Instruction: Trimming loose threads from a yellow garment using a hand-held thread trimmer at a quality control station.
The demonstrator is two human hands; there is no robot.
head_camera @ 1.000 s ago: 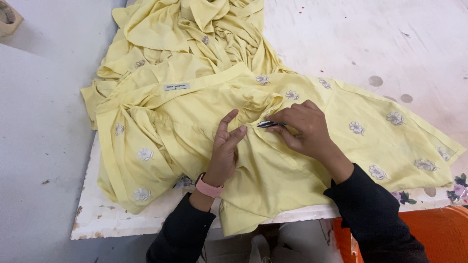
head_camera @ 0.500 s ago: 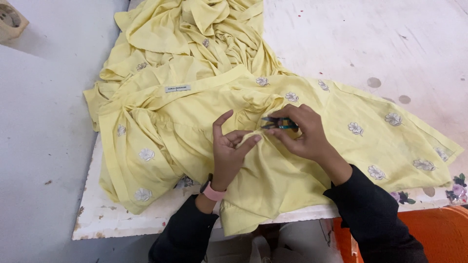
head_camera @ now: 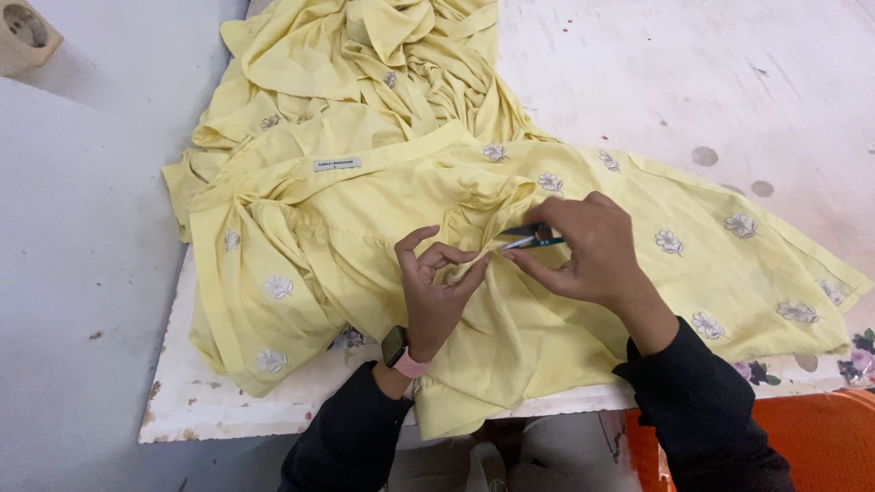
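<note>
The left hand (head_camera: 437,287) pinches a small fold of the yellow garment (head_camera: 383,246) between thumb and forefinger, the other fingers curled loosely above it. It looks as if the pinch is there to lift the cloth off the layer underneath and hold it taut, so only that fold meets the blades. The right hand (head_camera: 588,255) is closed around small snips (head_camera: 527,238), tips pointing toward the left hand and sitting just beside the pinched fold, close enough that the two hands nearly touch. The garment lies spread flat under both hands, its lower edge hanging over the near edge of the white board (head_camera: 228,410), which probably keeps the worked spot close to the body. Beyond the hands, more yellow cloth (head_camera: 365,64) is heaped in a loose pile, pushed away from the flat part. A pink-strapped watch (head_camera: 398,351) sits on the left wrist, and dark sleeves (head_camera: 702,410) cover both arms.
</note>
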